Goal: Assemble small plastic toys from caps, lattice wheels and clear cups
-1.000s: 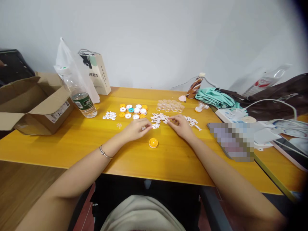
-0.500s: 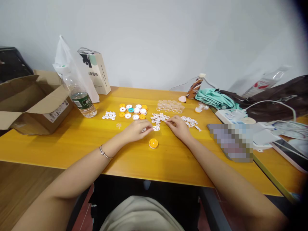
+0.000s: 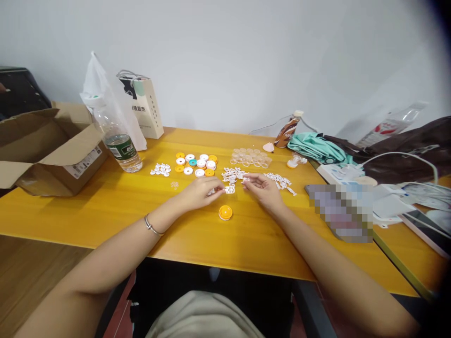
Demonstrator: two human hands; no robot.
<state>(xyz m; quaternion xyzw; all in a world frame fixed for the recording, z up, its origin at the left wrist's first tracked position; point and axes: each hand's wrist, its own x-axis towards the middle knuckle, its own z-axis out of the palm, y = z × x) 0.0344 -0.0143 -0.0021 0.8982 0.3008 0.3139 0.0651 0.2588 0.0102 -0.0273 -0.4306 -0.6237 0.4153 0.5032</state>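
- The person's left hand makes a narrow pinch, thumb and fingers closed on the left edge of a white openwork plate.
- That plate sticks out to the right of the fingertips, low over the wooden table; whether it touches the wood cannot be told.
- The person's right hand is also drawn into a narrow pinch, with a small white piece between thumb and fingers; the fingers hide part of it.
- The two hands face each other, apart, with the plate in the space between them.
- An orange-topped disc lies on the table just below the plate, nearer the person, touched by neither hand.
- A heap of white cutouts lies just beyond the fingertips, and another group of white parts lies beyond the right hand.
- Farther back are clear cups in rows and, to the left, a cluster of coloured discs.
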